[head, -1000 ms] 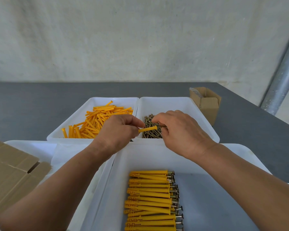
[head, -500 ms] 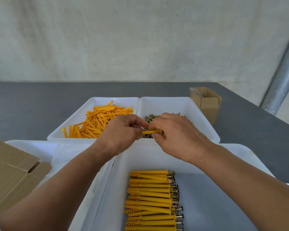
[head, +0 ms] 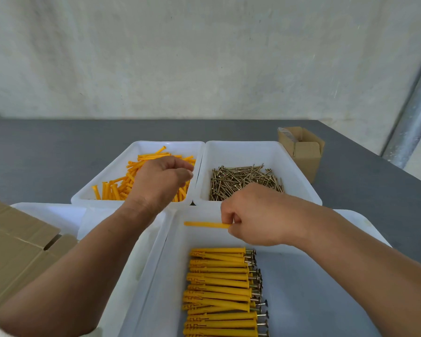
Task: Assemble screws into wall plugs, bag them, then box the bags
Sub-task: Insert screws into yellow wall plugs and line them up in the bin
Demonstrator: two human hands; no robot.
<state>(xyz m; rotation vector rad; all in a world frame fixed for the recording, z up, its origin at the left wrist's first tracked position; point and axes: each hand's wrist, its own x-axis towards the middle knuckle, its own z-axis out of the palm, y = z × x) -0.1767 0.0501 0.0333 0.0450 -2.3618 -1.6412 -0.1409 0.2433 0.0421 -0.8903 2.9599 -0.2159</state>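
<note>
Yellow plastic plug (head: 206, 224), slim, straight

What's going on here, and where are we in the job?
A person is fitting screws into yellow wall plugs. The right hand pinches one yellow plug by its end over the near tray, above the row of finished plugs lying in it. The left hand hangs over the loose plugs in the far left tray; whether it holds one is hidden. The loose screws sit untouched in the far right tray.
</note>
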